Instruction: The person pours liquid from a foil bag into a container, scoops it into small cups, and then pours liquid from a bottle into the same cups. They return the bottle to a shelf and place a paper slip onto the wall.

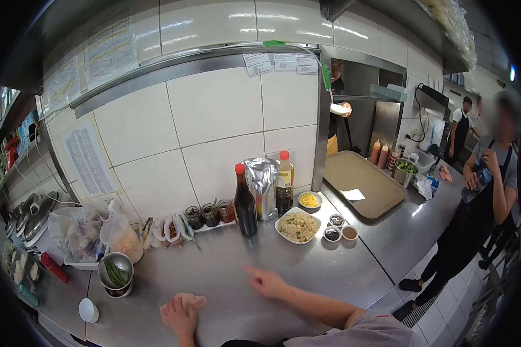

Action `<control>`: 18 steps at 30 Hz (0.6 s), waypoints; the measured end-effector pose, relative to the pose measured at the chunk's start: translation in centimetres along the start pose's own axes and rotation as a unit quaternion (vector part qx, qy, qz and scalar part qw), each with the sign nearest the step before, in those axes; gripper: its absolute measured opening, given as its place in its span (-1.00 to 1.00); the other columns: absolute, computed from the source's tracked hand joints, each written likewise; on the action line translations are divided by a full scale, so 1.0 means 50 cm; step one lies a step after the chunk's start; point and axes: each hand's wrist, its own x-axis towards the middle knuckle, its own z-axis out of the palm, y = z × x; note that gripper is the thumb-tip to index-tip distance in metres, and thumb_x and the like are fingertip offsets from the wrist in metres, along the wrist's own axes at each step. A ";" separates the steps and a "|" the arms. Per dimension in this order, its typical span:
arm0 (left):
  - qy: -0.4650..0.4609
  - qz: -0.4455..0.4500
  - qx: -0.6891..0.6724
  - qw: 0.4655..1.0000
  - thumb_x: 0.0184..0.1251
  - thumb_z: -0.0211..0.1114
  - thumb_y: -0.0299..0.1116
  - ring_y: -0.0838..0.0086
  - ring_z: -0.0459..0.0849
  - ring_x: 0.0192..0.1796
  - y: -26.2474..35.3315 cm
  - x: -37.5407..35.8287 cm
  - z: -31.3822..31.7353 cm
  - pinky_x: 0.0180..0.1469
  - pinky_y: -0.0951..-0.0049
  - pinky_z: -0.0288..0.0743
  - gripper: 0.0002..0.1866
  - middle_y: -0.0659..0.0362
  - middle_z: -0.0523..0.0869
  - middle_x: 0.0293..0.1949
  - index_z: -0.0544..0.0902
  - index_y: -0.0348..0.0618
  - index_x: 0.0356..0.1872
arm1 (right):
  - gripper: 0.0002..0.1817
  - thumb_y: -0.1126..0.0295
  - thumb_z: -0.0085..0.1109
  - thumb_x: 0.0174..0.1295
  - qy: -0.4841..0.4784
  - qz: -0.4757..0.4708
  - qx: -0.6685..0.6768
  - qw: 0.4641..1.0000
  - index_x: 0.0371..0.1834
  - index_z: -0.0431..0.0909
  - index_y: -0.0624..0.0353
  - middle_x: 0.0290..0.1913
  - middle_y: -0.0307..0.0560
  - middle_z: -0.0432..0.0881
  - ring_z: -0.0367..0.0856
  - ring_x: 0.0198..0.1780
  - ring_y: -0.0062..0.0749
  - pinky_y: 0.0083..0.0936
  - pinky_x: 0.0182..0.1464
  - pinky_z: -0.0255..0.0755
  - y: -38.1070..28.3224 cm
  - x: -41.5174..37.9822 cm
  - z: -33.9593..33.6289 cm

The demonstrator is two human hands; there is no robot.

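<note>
My left hand is at the front of the steel counter, its fingers curled over a pale pinkish cloth. To its right, my right hand hovers over the counter, slightly blurred, with a finger stretched out and nothing visible in it. Beyond it stands a square white bowl of fried rice. Beside the rice are a small bowl of yellow food, a cup of dark sauce, a cup of brown sauce and another small cup.
Along the wall stand a dark sauce bottle, a foil pouch, a second red-capped bottle and several jars. A metal bowl of green vegetables and a white cup are left. At right are a brown tray and a person.
</note>
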 end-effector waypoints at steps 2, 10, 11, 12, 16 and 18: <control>-0.005 -0.008 -0.005 1.000 -0.02 0.24 -0.19 0.08 0.44 0.04 -0.002 -0.005 -0.002 0.13 0.15 0.24 -0.55 0.00 0.50 -0.01 0.52 -0.15 -0.06 | -0.36 0.39 0.07 0.16 0.094 -0.020 -0.007 0.995 0.36 0.13 -0.05 -0.41 0.01 0.62 0.51 -0.54 -0.33 -0.43 -0.36 0.42 -0.067 0.080 -0.087; 0.007 0.008 0.008 1.000 0.00 0.23 -0.19 0.13 0.43 0.02 -0.010 -0.008 0.004 0.09 0.18 0.27 -0.56 0.03 0.49 -0.04 0.50 -0.14 -0.06 | -0.10 0.45 0.09 0.06 0.270 -0.117 0.063 0.954 0.44 -0.25 0.08 -0.70 -0.08 0.47 0.43 -0.67 -0.45 -0.49 -0.50 0.36 -0.265 0.345 -0.406; 0.006 0.009 0.009 1.000 0.00 0.23 -0.19 0.13 0.43 0.02 -0.012 -0.010 0.004 0.09 0.18 0.27 -0.56 0.03 0.49 -0.04 0.50 -0.14 -0.06 | -0.09 0.46 0.08 0.04 0.263 -0.113 0.091 0.954 0.44 -0.25 0.08 -0.69 -0.09 0.49 0.45 -0.66 -0.46 -0.50 -0.50 0.37 -0.279 0.370 -0.430; 0.006 0.008 0.007 1.000 0.00 0.23 -0.19 0.13 0.43 0.03 -0.012 -0.011 0.003 0.10 0.18 0.26 -0.56 0.03 0.49 -0.04 0.50 -0.14 -0.06 | -0.09 0.46 0.08 0.04 0.264 -0.113 0.092 0.953 0.44 -0.25 0.08 -0.69 -0.09 0.49 0.45 -0.66 -0.46 -0.50 -0.50 0.37 -0.300 0.385 -0.451; 0.002 0.002 0.004 1.000 0.00 0.23 -0.18 0.14 0.43 0.04 -0.011 -0.009 0.005 0.12 0.18 0.25 -0.55 0.03 0.49 -0.03 0.50 -0.14 -0.06 | -0.08 0.47 0.07 0.01 0.262 -0.092 0.103 0.955 0.44 -0.24 0.12 -0.68 -0.12 0.51 0.47 -0.64 -0.50 -0.53 -0.52 0.37 -0.382 0.399 -0.515; 0.001 0.001 0.003 1.000 0.00 0.23 -0.17 0.14 0.42 0.05 -0.014 -0.011 0.008 0.12 0.18 0.24 -0.55 0.03 0.49 -0.02 0.50 -0.14 -0.05 | -0.08 0.48 0.06 0.00 0.264 -0.102 0.093 0.955 0.44 -0.24 0.14 -0.68 -0.12 0.52 0.48 -0.63 -0.51 -0.54 -0.53 0.37 -0.389 0.396 -0.517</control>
